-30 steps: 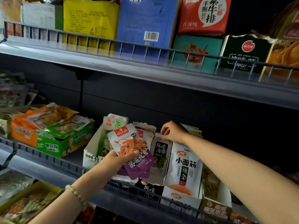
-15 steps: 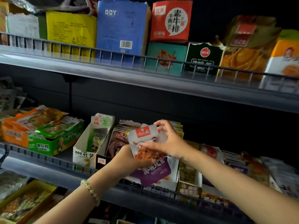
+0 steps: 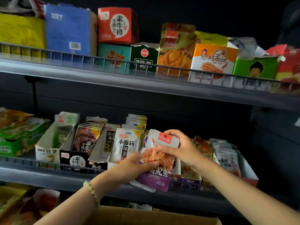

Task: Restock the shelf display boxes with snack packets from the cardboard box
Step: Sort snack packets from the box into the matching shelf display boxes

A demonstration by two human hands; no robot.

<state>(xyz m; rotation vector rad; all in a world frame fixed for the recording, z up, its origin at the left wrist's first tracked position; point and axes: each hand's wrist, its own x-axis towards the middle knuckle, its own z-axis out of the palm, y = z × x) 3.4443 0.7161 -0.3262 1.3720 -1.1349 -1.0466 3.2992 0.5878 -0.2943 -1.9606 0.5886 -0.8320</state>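
A shared grip is kept on a small stack of purple-and-white snack packets (image 3: pixel 159 161). The left hand (image 3: pixel 138 165) is curled round the stack's lower left edge, with the thumb laid across the printed front. The right hand (image 3: pixel 184 150) is wrapped over the top right corner beside the red label. Both grips are closed on the stack, and nothing else is held.

The stack is held upright with its printed face toward the camera. Its long axis is near vertical, and the top is tipped a little to the right. It is carried just in front of the middle shelf (image 3: pixel 48 177).

A purple-fronted display box (image 3: pixel 186 181) is seen directly behind the stack's lower end and slightly to its right. This box sits between the white display box (image 3: pixel 126 146) of noodle-strip packets and the orange packets (image 3: pixel 203 146).

The coming move is judged to be short: back and down into that box. The long axis should be kept upright so that the lower edge clears the box's front wall. The right hand is the nearer one to the slot.

The cardboard box (image 3: pixel 146 215) lies below, well apart.
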